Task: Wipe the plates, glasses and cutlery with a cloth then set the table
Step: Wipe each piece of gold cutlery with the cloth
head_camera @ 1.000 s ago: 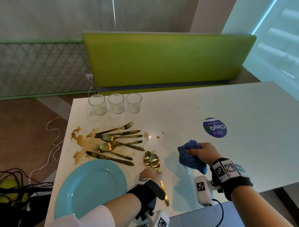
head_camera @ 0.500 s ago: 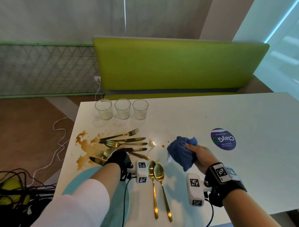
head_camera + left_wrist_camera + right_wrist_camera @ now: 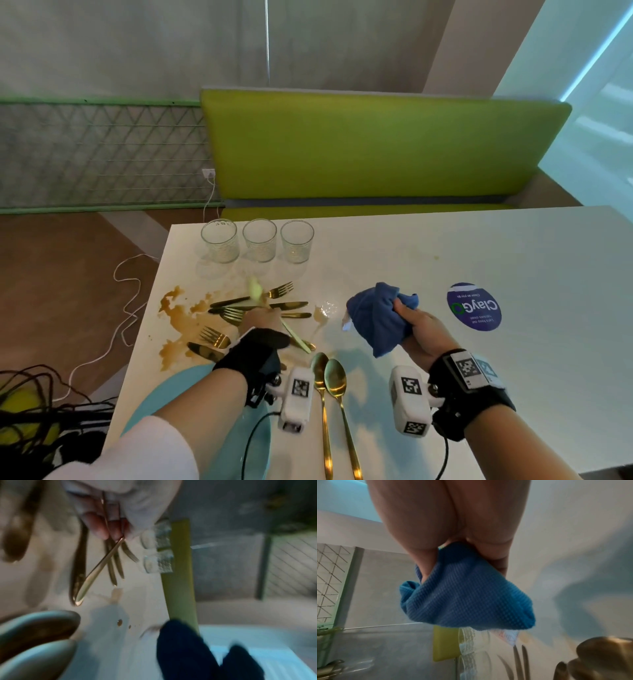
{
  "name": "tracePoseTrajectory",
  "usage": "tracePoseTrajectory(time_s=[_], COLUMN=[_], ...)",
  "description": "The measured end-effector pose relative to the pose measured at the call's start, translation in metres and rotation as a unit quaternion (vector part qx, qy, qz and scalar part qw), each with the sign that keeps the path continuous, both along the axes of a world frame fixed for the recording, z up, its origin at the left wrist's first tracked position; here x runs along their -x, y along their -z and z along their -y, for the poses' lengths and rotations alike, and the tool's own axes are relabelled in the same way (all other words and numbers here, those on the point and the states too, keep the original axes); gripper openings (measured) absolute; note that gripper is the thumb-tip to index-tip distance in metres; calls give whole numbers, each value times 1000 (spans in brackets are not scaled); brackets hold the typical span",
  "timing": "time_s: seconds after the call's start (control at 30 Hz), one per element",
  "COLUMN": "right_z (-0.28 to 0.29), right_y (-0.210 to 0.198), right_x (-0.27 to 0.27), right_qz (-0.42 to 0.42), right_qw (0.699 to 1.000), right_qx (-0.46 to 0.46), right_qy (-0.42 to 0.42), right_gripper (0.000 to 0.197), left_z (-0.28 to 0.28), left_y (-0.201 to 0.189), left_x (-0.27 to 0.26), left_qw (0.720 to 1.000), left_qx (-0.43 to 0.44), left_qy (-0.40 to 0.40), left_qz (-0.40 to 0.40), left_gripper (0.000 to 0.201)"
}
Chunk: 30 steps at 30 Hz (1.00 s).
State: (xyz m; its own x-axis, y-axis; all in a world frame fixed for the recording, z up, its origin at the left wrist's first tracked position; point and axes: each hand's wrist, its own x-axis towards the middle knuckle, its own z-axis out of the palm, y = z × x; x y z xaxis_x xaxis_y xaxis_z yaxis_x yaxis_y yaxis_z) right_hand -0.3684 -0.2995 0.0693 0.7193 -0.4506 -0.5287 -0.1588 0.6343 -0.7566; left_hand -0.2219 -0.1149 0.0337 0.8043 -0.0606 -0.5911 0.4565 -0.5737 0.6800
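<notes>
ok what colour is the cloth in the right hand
Blue, with a fine waffle texture; the cloth shows best in the right wrist view.

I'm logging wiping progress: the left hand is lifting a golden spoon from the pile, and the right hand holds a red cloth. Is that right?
One thing is wrong: the cloth in the right hand is blue, not red, as the head and right wrist views show. The left hand does lift a golden spoon from the pile.

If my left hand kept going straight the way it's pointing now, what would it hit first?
The left hand, lifting a blurred spoon, points away across the cutlery pile. Straight on, it would likely meet the far fork first, then the middle glass. Depth is unclear, since the hand may be above the pile.
</notes>
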Motion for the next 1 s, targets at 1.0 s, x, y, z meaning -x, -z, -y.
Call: tracePoseTrajectory(time_s=[1.0], right_z=[-24], right_y=[-46], right_x=[-56], right_qz=[-195], right_qw=[789], right_qx=[543], right_qy=[-211], right_gripper=[27], left_z=[18], left_y=[-65], left_x=[37], left_qw=[933], left_qx=[74], left_qy=[344], left_qz=[83], left_gripper=[12])
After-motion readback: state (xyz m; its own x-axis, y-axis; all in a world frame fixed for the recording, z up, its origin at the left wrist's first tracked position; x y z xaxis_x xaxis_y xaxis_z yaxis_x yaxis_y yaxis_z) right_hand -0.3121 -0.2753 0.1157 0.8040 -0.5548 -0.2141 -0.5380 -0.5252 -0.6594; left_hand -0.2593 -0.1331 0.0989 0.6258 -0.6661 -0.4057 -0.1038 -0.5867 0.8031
